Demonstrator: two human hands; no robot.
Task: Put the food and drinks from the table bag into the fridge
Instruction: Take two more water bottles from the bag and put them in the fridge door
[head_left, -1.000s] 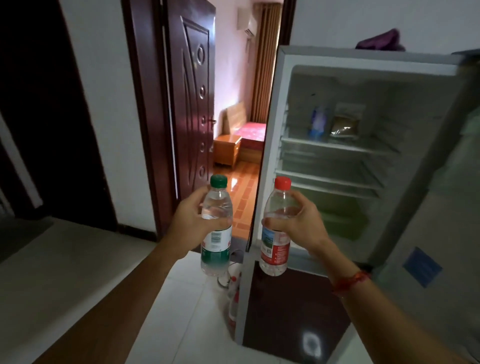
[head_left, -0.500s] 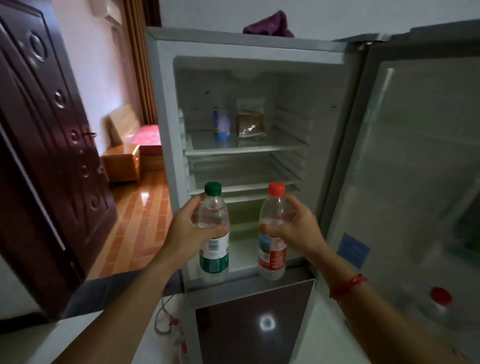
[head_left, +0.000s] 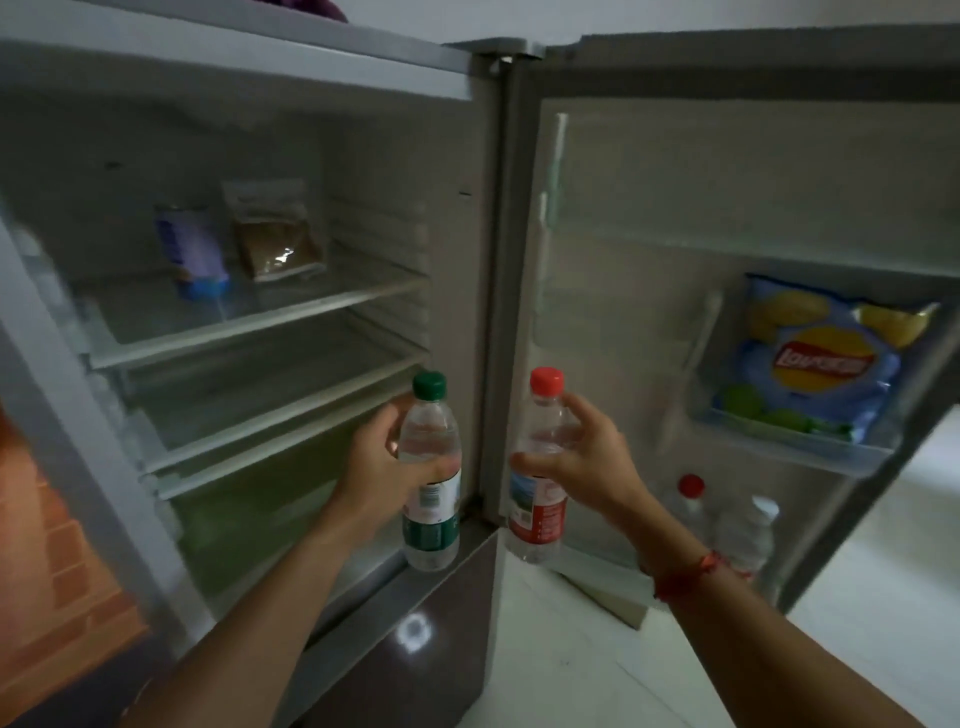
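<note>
My left hand (head_left: 382, 470) grips a clear water bottle with a green cap and green label (head_left: 431, 499), held upright in front of the fridge's lower right corner. My right hand (head_left: 587, 457) grips a second water bottle with a red cap and red label (head_left: 540, 499), upright just in front of the door's hinge side. The fridge (head_left: 483, 260) stands open, its door (head_left: 727, 171) swung to the right. The two bottles are about a hand's width apart.
The top shelf (head_left: 322, 306) carries a blue-white can (head_left: 189, 254) and a brown packet (head_left: 275, 241). A blue crisp bag (head_left: 815, 364) sits in the upper door bin (head_left: 789, 449); two bottles (head_left: 727, 519) stand in the lower door rack. A dark lower drawer front (head_left: 415, 623) lies below.
The view has swung right and closer to the fridge, so the doorway has left the frame and the door's inside shows. Both hands keep their bottles, now nearer the fridge's right side.
</note>
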